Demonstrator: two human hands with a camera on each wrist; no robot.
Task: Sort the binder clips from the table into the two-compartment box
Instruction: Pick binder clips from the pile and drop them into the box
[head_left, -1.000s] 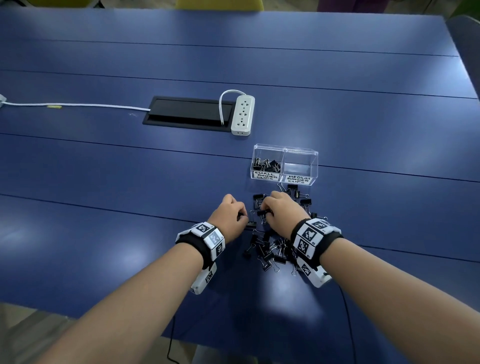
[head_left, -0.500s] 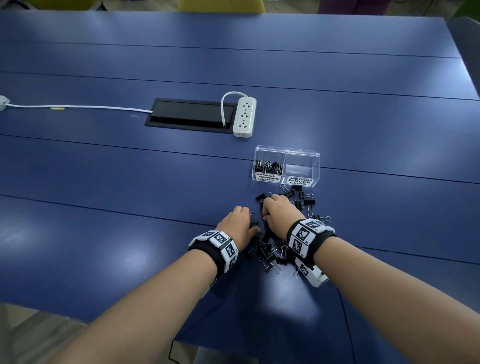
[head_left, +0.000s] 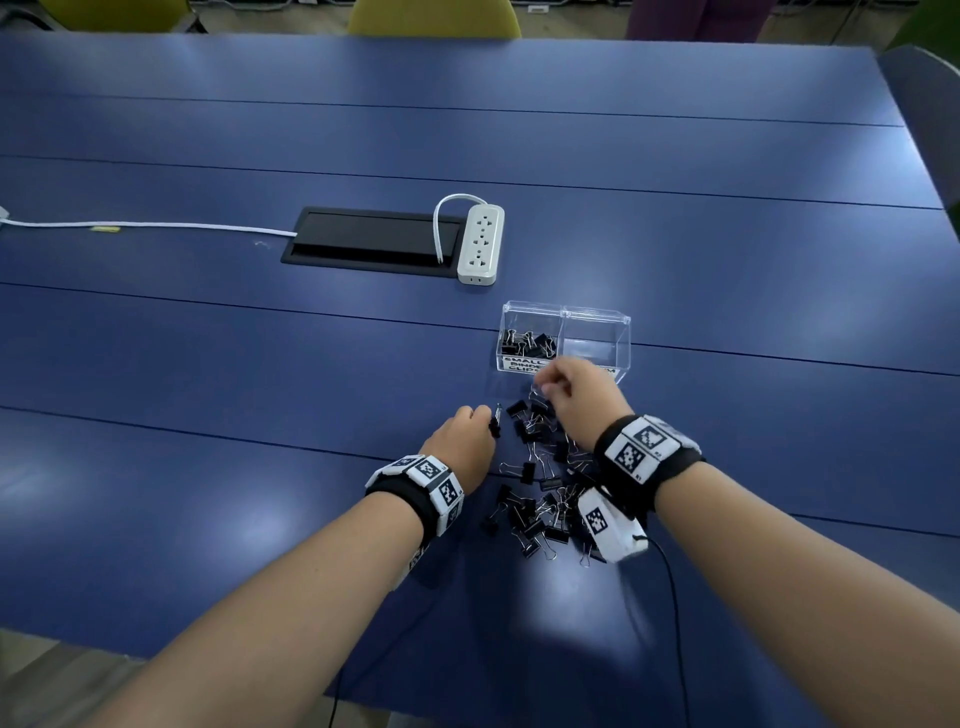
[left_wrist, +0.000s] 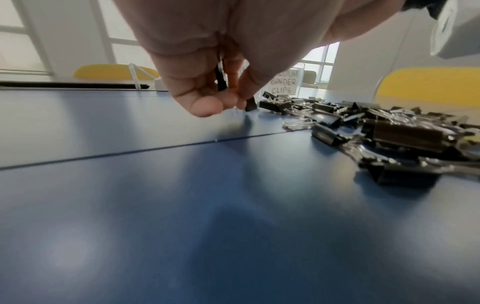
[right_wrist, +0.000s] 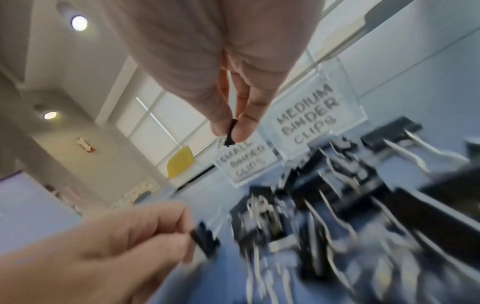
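A pile of black binder clips (head_left: 540, 483) lies on the blue table (head_left: 208, 467) between my wrists. The clear two-compartment box (head_left: 596, 332) stands just beyond it; its left half, labelled small binder clips, holds several clips (head_left: 527, 340), and its right half, labelled medium, looks bare. My right hand (head_left: 540, 387) is raised in front of the box and pinches a small black clip (right_wrist: 230, 131) between thumb and fingertip. My left hand (head_left: 485, 421) sits low at the pile's left edge and pinches another small clip (head_left: 494, 422), seen edge-on (left_wrist: 221, 79) in the left wrist view.
A white power strip (head_left: 480, 244) lies beside a black cable hatch (head_left: 371, 241) further back, with a white cord (head_left: 145, 225) running left. A grey chair back (head_left: 930, 119) stands at the table's right edge, yellow chairs at the far side.
My right hand has lifted from the pile and moved forward to the box front with a small clip. My left hand has drawn a clip out to the pile's left edge.
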